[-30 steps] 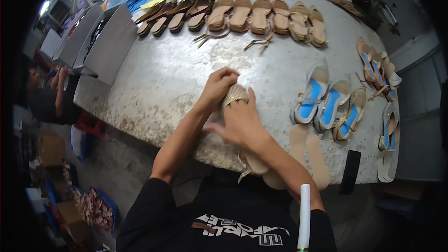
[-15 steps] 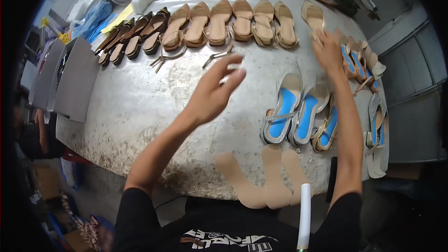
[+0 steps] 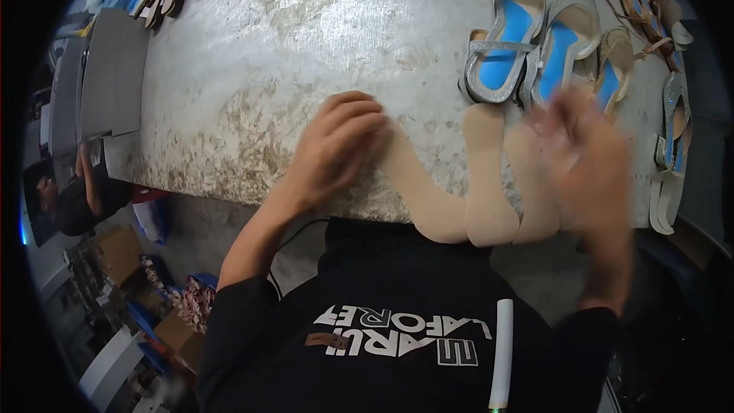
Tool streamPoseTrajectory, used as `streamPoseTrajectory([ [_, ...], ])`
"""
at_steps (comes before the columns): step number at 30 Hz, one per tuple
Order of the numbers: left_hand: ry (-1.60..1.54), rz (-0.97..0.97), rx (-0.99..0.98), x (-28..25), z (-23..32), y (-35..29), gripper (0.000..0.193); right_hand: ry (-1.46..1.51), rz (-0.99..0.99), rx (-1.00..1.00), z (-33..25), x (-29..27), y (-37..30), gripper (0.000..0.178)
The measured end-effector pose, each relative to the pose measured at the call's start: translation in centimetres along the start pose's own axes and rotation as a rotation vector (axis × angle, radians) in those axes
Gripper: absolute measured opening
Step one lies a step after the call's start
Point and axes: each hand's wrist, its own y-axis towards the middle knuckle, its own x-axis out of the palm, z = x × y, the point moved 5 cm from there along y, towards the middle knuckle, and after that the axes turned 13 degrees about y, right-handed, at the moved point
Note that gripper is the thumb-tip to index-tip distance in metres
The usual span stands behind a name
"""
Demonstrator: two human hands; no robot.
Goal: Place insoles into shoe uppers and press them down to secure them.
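Three beige insoles (image 3: 489,180) lie side by side at the near edge of the table (image 3: 229,69), with their wide ends reaching a little past this edge and the narrower ends pointing away from the person. The left hand (image 3: 336,145) has its fingers bent inward, beside the narrow end of the leftmost insole; its fingertips are not clear, so I cannot tell if it grips this insole. The right hand (image 3: 585,160) is strongly blurred and appears to be above the table, next to the rightmost insole; how far it is open, and whether it has hold of something, I cannot tell. Farther from the near edge stand two silver shoes (image 3: 505,38) with blue inside, and a gold shoe (image 3: 618,50) to the right of them. Other shoes (image 3: 673,122) are along the right edge, and a grey box (image 3: 115,69) is at the left edge.
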Motion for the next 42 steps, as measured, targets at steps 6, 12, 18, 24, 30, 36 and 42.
streamPoseTrajectory([
  [6,0.028,-0.04,0.286,3.4,7.4,-0.3,0.031,-0.031,0.304,0.066,1.6,9.0,-8.8,0.032],
  [12,0.105,-0.029,0.282,5.1,8.0,-2.8,0.037,0.101,0.368,-0.037,3.1,8.6,-10.6,0.028],
  [18,0.093,0.018,0.257,5.6,8.0,-3.0,0.031,0.042,0.371,0.238,2.5,8.6,-9.5,0.029],
  [24,0.113,-0.001,0.249,5.4,8.4,-2.7,0.028,0.278,0.33,0.185,3.8,8.3,-11.1,0.027],
  [30,0.101,-0.128,0.294,4.9,7.8,-2.9,0.036,0.992,0.266,-0.051,-2.0,3.5,-14.7,0.015],
  [36,-1.207,-0.333,0.017,2.4,17.4,0.8,0.063,0.523,0.135,-0.252,-0.4,3.0,-18.4,0.036],
  [42,-1.081,-0.273,0.253,4.4,25.1,7.9,0.046,0.54,0.793,-0.242,5.6,3.0,-22.1,0.039],
])
